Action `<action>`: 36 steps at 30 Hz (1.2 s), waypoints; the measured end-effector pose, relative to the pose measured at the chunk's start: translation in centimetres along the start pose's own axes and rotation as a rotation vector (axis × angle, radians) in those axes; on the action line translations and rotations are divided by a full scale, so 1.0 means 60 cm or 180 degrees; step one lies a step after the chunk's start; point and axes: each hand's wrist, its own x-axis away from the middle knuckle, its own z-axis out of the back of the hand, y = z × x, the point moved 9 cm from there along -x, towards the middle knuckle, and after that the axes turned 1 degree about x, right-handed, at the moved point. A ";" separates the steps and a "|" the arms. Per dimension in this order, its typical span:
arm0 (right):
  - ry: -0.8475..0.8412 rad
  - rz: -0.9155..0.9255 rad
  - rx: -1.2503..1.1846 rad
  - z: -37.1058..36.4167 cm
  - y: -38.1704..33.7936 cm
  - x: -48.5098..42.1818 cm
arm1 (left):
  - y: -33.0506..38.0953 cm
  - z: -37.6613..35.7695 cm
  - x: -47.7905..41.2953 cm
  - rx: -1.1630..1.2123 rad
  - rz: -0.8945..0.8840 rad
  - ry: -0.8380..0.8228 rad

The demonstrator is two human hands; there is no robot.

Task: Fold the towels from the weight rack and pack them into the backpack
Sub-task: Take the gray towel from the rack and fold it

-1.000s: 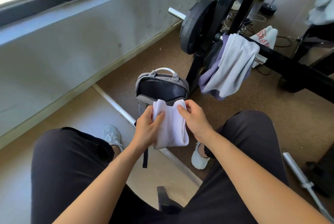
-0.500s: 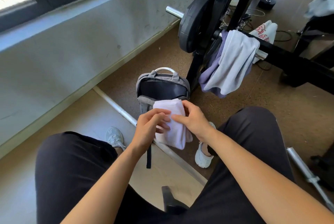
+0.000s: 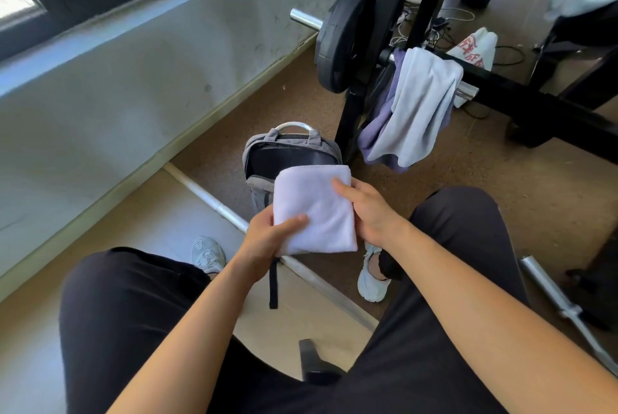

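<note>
a seated person is holding a folded white towel (image 3: 316,209) in the air between the knees, directly above the near edge of the open grey backpack (image 3: 291,159) standing on the floor. the left hand (image 3: 264,243) is gripping the towel's lower left corner, thumb lying on top and the other fingers hidden beneath. the right hand (image 3: 368,209) is pressing against the towel's right edge, fingers closed together and extended onto the cloth; whether it is pinching from below cannot be told. the towel is looking like a neat, compact rectangle, so folding of this piece appears finished and the step in hand is judged to be packing it. to do this well, the person should be keeping both hands clamped on opposite edges so the layers are not sliding apart, tipping the far folded edge down into the dark opening, and letting go only once the towel is lying flat inside. two more towels, a pale grey towel (image 3: 421,109) over a purple towel (image 3: 378,119), are hanging on the weight rack (image 3: 521,95) just beside the backpack, not yet folded.
</note>
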 end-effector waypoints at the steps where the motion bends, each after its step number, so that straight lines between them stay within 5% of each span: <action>1: 0.0017 0.0012 0.0119 0.004 0.001 -0.001 | 0.002 0.009 -0.001 -0.0134 -0.0086 0.0128; 6: 0.0114 0.0279 0.1660 0.020 -0.016 -0.003 | 0.026 0.022 0.001 -0.0861 -0.0530 0.0189; 13: -0.0725 -0.0063 0.2655 -0.003 0.016 0.004 | 0.039 0.018 0.005 -0.1860 -0.0603 -0.0552; 18: -0.0775 -0.0259 0.2622 -0.010 0.028 0.004 | 0.043 0.012 0.009 -0.2019 -0.0650 -0.0696; 24: -0.0497 -0.0509 0.1593 0.002 0.025 0.003 | 0.080 -0.006 0.029 -0.2879 -0.1495 0.0070; 27: -0.0564 -0.0443 0.0952 0.000 0.009 0.009 | 0.094 -0.003 0.039 -0.2040 -0.1676 0.0058; 30: -0.0662 -0.0257 0.0256 -0.009 -0.021 0.020 | 0.085 0.022 0.027 -0.0409 -0.1188 0.0034; 36: -0.0639 -0.0143 0.0239 -0.013 -0.030 0.023 | 0.060 0.001 0.021 0.0025 -0.0790 -0.0193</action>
